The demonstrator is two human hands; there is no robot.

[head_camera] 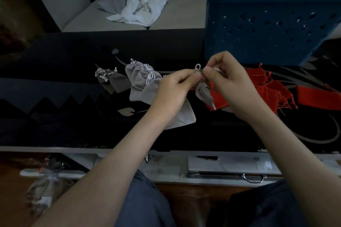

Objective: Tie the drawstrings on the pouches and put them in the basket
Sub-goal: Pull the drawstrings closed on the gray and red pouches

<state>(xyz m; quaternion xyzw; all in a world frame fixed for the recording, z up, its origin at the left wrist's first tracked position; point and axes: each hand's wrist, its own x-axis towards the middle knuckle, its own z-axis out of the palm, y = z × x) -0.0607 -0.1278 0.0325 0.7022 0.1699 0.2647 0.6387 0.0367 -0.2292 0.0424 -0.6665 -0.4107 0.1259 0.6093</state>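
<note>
Big dark glossy table (55, 71) underneath it all, and the blue plastic basket with triangular cut-outs (267, 29) sits just beyond the right fingertips. A crumpled white cloth (140, 8) lies on the couch, far past the fingers. Heap of red fabric pouches (263, 86) right of the right knuckles; pale grey velvet pouches (142, 80) left of the left fingers. Left hand (171, 93) and right hand (230, 86) meet in mid-air, thumbs and forefingers pinching the silver drawstring (197, 67), its loop poking up between them, and the small grey pouch (203, 93) dangles below the fingertips.
</note>
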